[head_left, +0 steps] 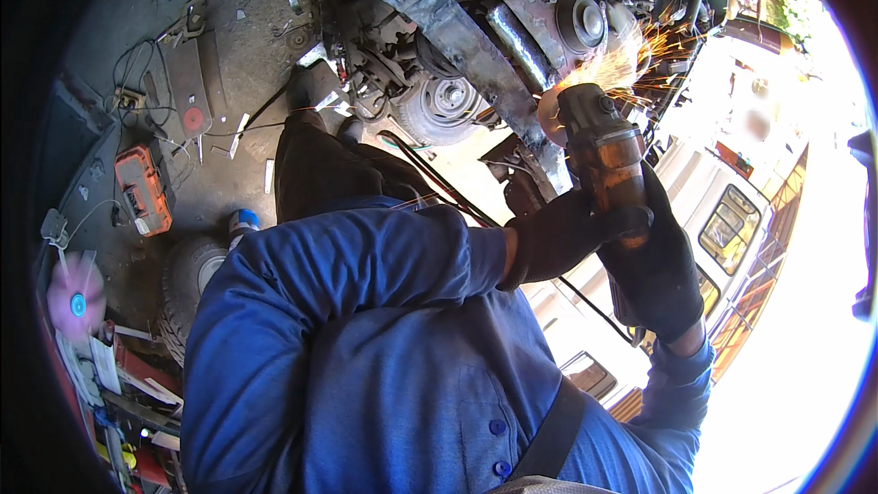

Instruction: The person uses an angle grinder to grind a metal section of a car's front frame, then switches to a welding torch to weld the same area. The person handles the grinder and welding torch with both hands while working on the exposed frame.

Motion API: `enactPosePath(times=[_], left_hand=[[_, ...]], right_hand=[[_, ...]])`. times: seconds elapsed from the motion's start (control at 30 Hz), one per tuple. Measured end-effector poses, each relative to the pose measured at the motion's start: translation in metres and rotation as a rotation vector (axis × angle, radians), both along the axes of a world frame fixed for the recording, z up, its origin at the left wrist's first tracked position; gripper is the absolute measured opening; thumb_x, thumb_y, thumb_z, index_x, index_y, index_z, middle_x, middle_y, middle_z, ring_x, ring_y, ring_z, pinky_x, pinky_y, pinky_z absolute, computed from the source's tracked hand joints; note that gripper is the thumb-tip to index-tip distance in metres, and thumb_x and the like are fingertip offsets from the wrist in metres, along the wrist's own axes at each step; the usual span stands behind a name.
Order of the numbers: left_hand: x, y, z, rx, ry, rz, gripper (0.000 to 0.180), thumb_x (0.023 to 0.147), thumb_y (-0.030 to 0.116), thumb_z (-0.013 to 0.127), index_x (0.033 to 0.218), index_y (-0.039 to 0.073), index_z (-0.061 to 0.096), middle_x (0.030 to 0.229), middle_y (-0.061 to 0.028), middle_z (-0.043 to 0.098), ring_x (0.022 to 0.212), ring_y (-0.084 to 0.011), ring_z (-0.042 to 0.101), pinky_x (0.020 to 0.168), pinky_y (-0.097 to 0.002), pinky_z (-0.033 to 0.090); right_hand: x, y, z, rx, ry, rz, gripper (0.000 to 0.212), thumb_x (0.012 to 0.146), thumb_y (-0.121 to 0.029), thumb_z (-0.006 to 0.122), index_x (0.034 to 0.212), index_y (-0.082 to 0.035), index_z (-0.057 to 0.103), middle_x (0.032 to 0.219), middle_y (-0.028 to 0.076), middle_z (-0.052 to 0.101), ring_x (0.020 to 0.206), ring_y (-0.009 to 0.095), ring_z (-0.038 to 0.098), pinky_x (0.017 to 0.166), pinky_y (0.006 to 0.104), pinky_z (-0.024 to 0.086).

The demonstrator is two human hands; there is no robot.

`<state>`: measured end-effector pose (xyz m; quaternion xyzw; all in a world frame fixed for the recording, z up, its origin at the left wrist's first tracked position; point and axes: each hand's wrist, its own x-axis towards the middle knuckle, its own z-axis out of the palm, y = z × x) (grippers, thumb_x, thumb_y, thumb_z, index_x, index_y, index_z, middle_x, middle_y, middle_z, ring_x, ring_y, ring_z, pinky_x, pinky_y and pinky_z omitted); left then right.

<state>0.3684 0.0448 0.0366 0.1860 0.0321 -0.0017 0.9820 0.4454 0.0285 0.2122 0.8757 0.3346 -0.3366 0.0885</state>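
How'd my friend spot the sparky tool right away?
Find the big grey metal frame, top middle. Just below its right side, the gloved left hand and right hand hold a brown grinder. Bright orange sparks bursting beside its round disc set it apart.

Gloved left hand (560, 236) and right hand (654, 279) gripping angle grinder (615, 163), orange sparks (669, 44) beside metal frame (457, 34)

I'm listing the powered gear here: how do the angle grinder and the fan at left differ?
The angle grinder has an orange-brown body; the fan is a pinkish blur with a blue centre. The left hand and right hand hold the grinder; neither touches the fan. Both appear to be running.
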Motion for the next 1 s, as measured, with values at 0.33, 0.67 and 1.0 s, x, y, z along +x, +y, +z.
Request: enactPosePath(times=[0.33,0.67,1.0], left_hand=[[-0.003,0.001,0.002,0.021,0.011,0.067,0.069,0.107,0.064,0.067,0.142,0.004,0.068,0.129,-0.0179,0.076,0.126,-0.0289,0.071,0.112,-0.0422,0.053],[-0.033,0.015,0.008,0.349,0.006,-0.213,0.059,0.103,0.053,0.073,0.134,0.003,0.071,0.119,-0.0178,0.08,0.111,-0.0298,0.077,0.1,-0.0424,0.059],[-0.079,-0.007,-0.005,0.746,0.027,-0.265,0.059,0.106,0.04,0.078,0.147,0.0,0.064,0.134,-0.0197,0.075,0.126,-0.0306,0.071,0.112,-0.0443,0.053]], right_hand=[[-0.004,-0.002,-0.002,0.044,-0.023,-0.013,0.091,0.093,-0.01,0.087,0.17,-0.004,0.038,0.13,0.024,0.077,0.117,0.038,0.08,0.096,0.0452,0.064],[-0.041,-0.08,-0.028,0.45,0.104,-0.413,0.101,0.088,-0.003,0.09,0.172,-0.003,0.034,0.146,0.02,0.071,0.133,0.028,0.072,0.108,0.0432,0.059],[-0.095,-0.143,-0.096,0.919,0.378,-0.606,0.091,0.092,-0.001,0.085,0.169,0.0,0.036,0.15,0.015,0.064,0.135,0.025,0.066,0.112,0.0407,0.055]])
